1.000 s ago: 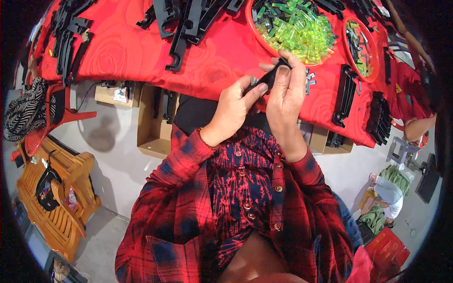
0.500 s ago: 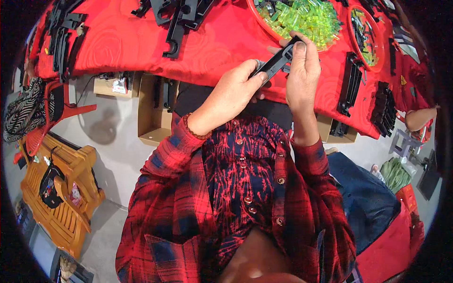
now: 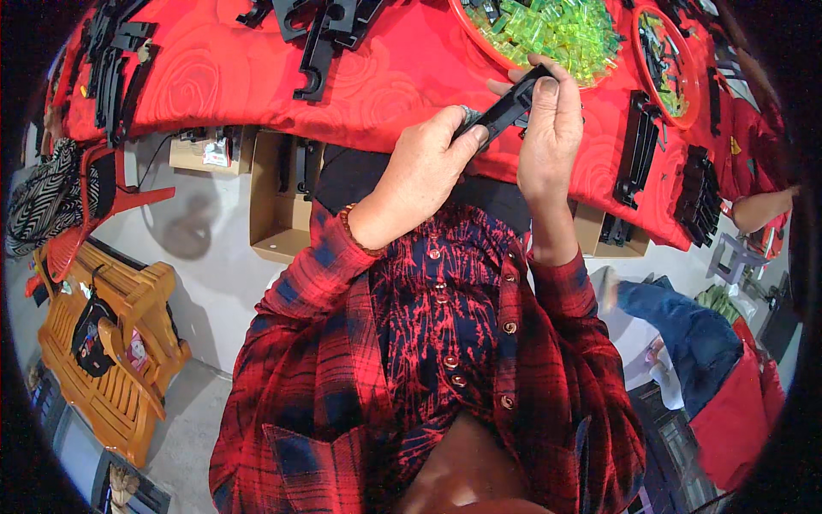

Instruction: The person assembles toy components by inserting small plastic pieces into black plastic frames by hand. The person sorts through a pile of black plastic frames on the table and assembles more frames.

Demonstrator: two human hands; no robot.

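Between my two hands a long black plastic part (image 3: 512,104) is held at a slant, just over the near edge of the red-covered table. My left hand (image 3: 426,156) is closed round its lower end, the thumb pressed on top. At the upper end my right hand (image 3: 549,128) grips it, thumb on the face and fingers behind. Part of the underside is hidden by my fingers. Beyond my right hand stands a round red-rimmed tray (image 3: 485,53) full of small clear yellow-green pieces (image 3: 556,36).
Black plastic parts lie in groups on the table: a left stack (image 3: 111,81), a cluster at the back (image 3: 321,43) and a right stack (image 3: 638,150). A second red tray (image 3: 687,101) holds small mixed pieces. Cardboard boxes (image 3: 272,244) stand below. At right is another person's arm (image 3: 765,210).
My hands keep their grip on the black part, which has tilted slightly. On the right, the person in dark blue and red has moved away from me, uncovering floor.
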